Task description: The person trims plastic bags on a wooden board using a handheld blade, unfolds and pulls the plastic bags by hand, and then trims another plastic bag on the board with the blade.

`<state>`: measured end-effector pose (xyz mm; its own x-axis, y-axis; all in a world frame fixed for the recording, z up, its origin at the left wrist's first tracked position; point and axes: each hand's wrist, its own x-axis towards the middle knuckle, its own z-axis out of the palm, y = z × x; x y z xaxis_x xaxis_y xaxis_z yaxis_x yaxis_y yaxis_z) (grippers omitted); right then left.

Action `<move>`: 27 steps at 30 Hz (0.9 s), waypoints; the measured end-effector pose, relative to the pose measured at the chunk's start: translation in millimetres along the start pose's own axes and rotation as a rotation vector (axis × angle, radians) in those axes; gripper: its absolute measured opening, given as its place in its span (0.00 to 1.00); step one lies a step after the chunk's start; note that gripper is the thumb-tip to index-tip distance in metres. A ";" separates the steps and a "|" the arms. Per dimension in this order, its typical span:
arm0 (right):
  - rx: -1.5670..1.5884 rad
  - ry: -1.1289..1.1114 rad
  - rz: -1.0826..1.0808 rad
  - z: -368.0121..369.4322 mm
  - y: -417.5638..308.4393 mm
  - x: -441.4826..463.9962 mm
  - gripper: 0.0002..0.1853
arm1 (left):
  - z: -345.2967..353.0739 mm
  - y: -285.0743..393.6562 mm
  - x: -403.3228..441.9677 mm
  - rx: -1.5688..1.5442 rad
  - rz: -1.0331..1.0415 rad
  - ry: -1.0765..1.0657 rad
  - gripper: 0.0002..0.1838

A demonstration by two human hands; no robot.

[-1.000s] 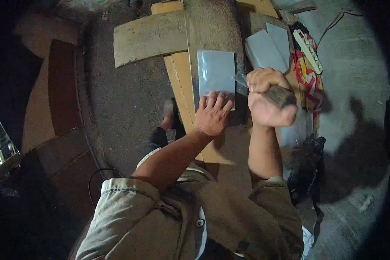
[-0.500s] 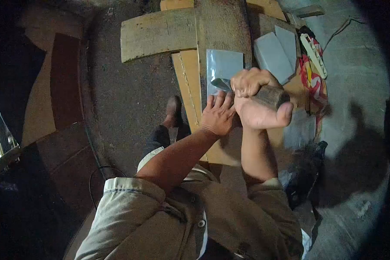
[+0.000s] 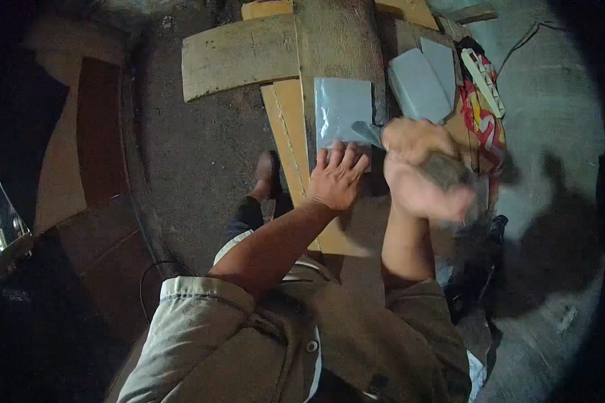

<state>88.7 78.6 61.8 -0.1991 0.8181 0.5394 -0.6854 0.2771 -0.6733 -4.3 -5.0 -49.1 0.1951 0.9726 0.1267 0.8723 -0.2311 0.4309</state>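
My left hand [image 3: 337, 180] lies flat with its fingers spread on the lower end of a pale, glossy plastic sheet [image 3: 343, 111]. Under the sheet is a wooden board [image 3: 336, 40]. To the right, my right hand [image 3: 420, 164], blurred by motion, is closed around the thick dark handle of a tool [image 3: 445, 170]. The tool's thin, shiny blade points left over the lower right part of the sheet. Whether the blade touches the sheet, I cannot tell.
Pale sheets [image 3: 418, 82] lie right of the board, beside a white power strip [image 3: 482, 83] and a red and yellow wrapper [image 3: 478, 127]. A curved plank [image 3: 242, 57] crosses at the upper left. A foot [image 3: 265, 176] stands on the floor.
My right hand moved left with the tool half a second ago, and is now back to the right and slightly lower. My left hand has stayed on the sheet. The view has shifted slightly.
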 end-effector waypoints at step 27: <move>-0.042 0.022 0.070 29.4 1.0 -14.2 0.42 | -1.5 -2.8 -5.7 -0.041 0.038 -0.076 0.21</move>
<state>70.2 52.4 68.3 -0.2296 0.8471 0.4792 -0.6405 0.2392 -0.7298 -8.5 -10.0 -49.7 0.2630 0.9618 0.0759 0.8447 -0.2676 0.4636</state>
